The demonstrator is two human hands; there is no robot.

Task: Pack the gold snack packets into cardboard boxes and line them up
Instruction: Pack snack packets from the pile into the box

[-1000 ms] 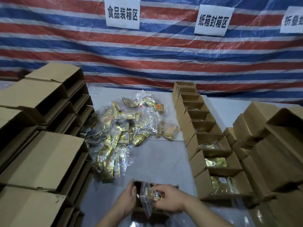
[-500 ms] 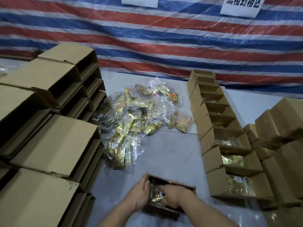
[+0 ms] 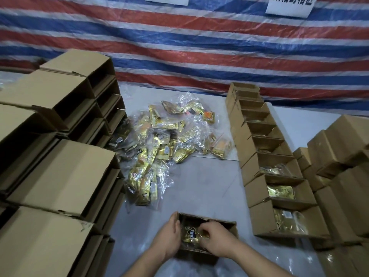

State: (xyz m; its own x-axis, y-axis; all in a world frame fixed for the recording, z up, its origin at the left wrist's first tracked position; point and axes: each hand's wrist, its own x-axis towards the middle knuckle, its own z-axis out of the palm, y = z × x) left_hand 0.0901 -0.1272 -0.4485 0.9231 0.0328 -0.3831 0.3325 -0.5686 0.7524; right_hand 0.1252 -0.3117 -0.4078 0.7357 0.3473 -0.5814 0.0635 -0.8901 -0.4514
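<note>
Both hands work inside an open cardboard box [image 3: 207,234] at the near edge of the surface [image 3: 199,186]: the right hand [image 3: 214,240] pinches a gold snack packet [image 3: 191,235] lying in the box, while the left hand [image 3: 169,236] rests open-fingered against the box's left wall. Loose packets [image 3: 159,148] lie heaped beyond, beside a row of packed boxes [image 3: 275,176].

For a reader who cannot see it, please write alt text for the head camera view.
Two hands press a gold snack packet into an open cardboard box: left hand steadies its side, right hand pushes inside. Loose packets lie beyond; a row of open boxes stands right.
</note>
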